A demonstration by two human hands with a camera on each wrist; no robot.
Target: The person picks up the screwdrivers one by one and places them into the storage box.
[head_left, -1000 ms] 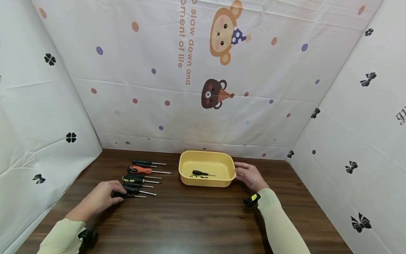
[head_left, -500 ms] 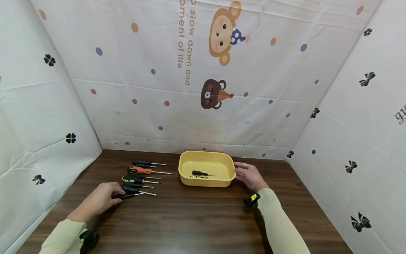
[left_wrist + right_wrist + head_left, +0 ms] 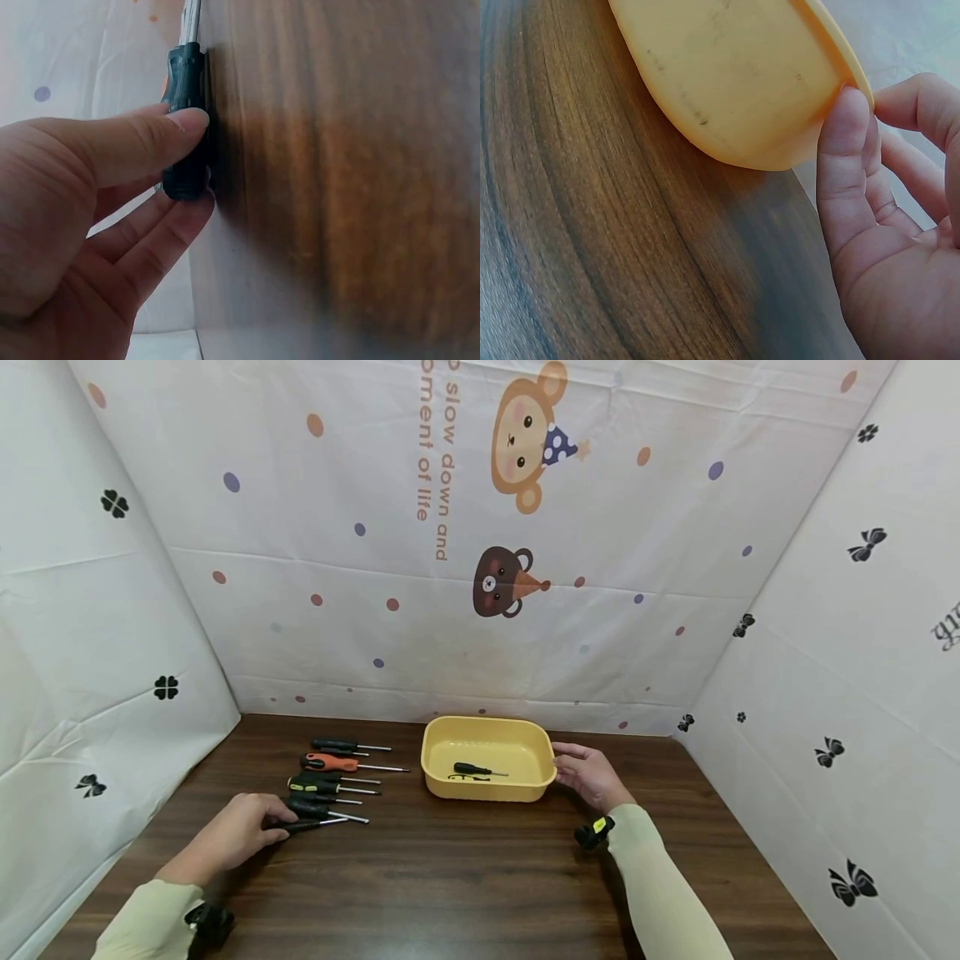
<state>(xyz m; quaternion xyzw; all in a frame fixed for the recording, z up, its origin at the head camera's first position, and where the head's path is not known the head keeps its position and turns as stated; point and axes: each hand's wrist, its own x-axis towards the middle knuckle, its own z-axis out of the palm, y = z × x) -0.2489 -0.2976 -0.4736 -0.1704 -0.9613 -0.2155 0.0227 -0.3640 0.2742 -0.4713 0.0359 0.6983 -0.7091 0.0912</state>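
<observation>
In the head view my left hand (image 3: 243, 831) is at the near end of a row of screwdrivers, pinching the black handle of the nearest screwdriver (image 3: 300, 827). Its shaft slants up to the right and overlaps the tip of the neighbouring black screwdriver (image 3: 306, 808). The left wrist view has thumb and fingers around the black handle (image 3: 185, 86), low beside the table. My right hand (image 3: 591, 777) pinches the right rim of a yellow plastic basin (image 3: 487, 792), thumb on one side and fingers on the other. Inside the basin lie a small black screwdriver (image 3: 471, 768) and a thin black piece (image 3: 468, 777), its kind unclear.
Several more screwdrivers lie side by side beyond my left hand, among them an orange-handled one (image 3: 330, 762) and a black-and-yellow one (image 3: 311, 785). The dark wooden table (image 3: 450, 877) ends at a printed white cloth (image 3: 337, 635) at the back and both sides.
The nearest screwdriver's shaft has swung from lying level to slanting upward, now meeting its neighbour's tip. My left hand has shifted slightly. The right hand and basin stay put.
</observation>
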